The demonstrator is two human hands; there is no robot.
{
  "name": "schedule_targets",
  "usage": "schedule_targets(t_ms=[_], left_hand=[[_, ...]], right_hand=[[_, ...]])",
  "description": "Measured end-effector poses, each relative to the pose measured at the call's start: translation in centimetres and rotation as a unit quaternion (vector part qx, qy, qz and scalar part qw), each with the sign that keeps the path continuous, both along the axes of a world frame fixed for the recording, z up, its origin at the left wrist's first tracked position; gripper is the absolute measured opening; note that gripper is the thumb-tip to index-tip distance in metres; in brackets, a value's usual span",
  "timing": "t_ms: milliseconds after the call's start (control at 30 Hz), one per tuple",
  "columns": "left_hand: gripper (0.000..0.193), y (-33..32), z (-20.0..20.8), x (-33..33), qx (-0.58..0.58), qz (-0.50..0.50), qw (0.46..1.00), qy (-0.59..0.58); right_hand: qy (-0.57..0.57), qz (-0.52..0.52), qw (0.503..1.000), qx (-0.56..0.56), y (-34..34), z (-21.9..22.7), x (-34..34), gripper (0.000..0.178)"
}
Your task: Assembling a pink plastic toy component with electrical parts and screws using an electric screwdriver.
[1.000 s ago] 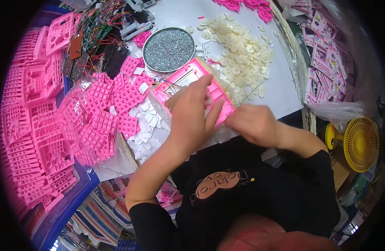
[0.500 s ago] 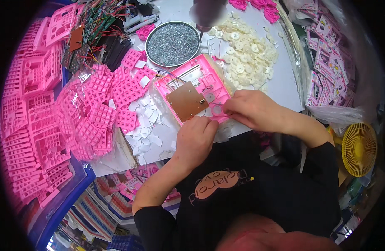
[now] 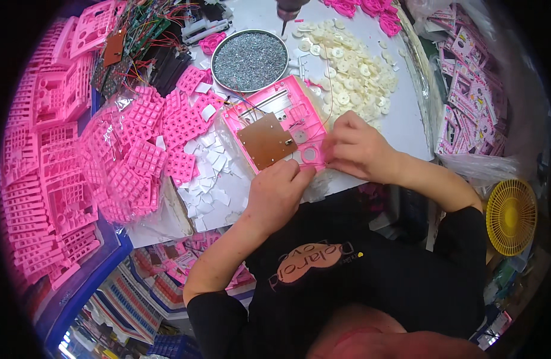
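Observation:
A pink plastic housing lies face down in front of me, its inside showing. A brown circuit board covers its near left part, with thin wires around it. My left hand holds the housing's near edge, thumb and fingers closed beside the board. My right hand is closed in a pinch at the near right corner, by a pink ring moulded in the housing. What its fingertips hold is hidden. A thin reddish wire arches up from beside that hand.
A round tin of small screws stands behind the housing. Whitish discs heap at the right. Pink button pads and white paper pieces lie left. A dark driver hangs overhead. A yellow fan stands right.
My right hand's knuckles have risen slightly, with its fingers still at the corner. The left hand stays at the near edge. The hanging driver has moved up and away.

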State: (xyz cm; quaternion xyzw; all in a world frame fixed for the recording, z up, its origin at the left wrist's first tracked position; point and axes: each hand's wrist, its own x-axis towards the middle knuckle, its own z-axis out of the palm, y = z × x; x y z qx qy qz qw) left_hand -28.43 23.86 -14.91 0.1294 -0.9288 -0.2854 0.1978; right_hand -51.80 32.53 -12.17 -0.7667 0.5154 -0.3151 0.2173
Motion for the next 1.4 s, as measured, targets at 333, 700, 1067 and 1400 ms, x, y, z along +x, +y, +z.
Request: schedule_targets(t_ms=[333,700,1067,1400], left_hand=[[0.052,0.2,0.0,0.1,-0.063,-0.053,0.995,-0.049],[0.05,0.5,1.3,-0.6,-0.052,-0.054,0.993,-0.095],[0.028,-3.6,1.7,0.6,0.148,0.061,0.985,0.071],[0.036,-8.9,0.0,-2.0,0.048,0.339,0.937,-0.067]], right_hand=[[0.136,-0.043,0.988,-0.063,3.0,-1.6,0.1,0.028],[0.109,-0.031,0.976,0.187,-3.5,3.7,-1.2,0.019],[0.171,-0.122,0.973,0.093,-13.1,-0.9,4.4,0.02],[-0.114,-0.194,0.962,0.154,-9.8,0.3,4.8,0.019]])
